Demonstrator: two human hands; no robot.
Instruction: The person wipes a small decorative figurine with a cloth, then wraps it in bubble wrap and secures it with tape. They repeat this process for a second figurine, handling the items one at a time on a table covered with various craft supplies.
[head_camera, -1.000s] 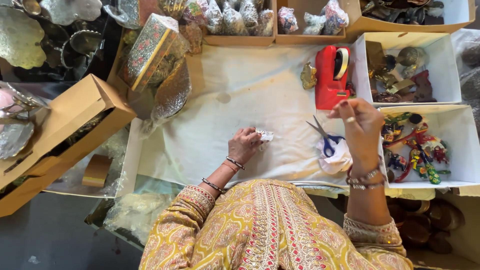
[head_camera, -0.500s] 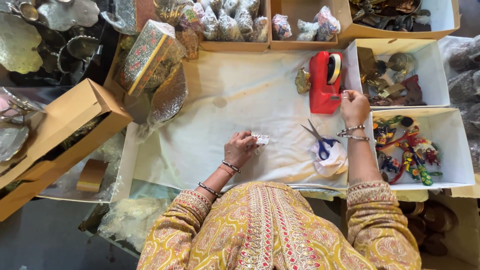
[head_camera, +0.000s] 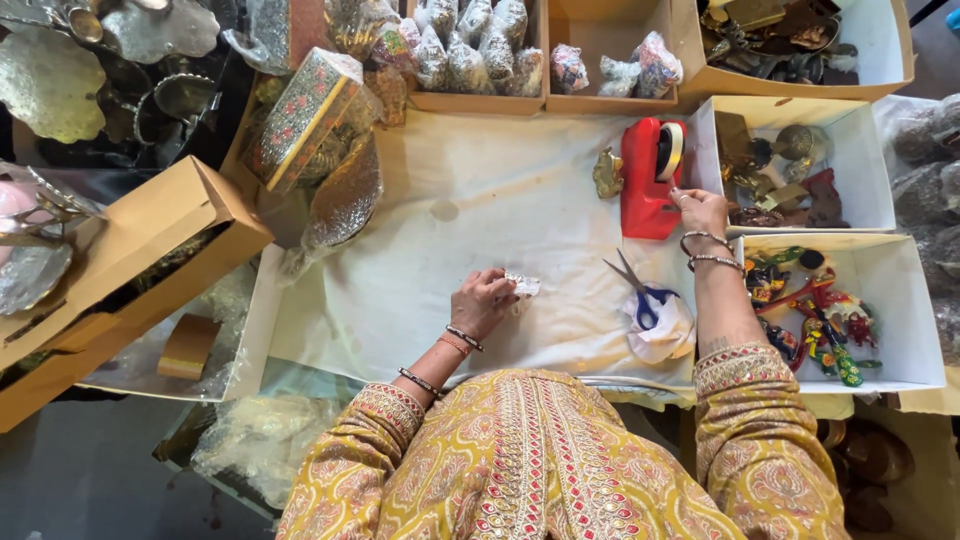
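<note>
Two hands busy; left hand (head_camera: 483, 302) pinches small wrapped packet (head_camera: 522, 285); right hand (head_camera: 700, 210) fingers pull tape at red dispenser (head_camera: 648, 178).

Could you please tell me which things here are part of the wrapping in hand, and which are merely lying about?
In use: left hand holding small packet; right hand at red tape dispenser.

Lying about: scissors, brass figure, decorated box, colourful toys.

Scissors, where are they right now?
In the head view, the scissors lie on the white sheet, right of centre, just below the red tape dispenser and left of the right hand's forearm.
</note>
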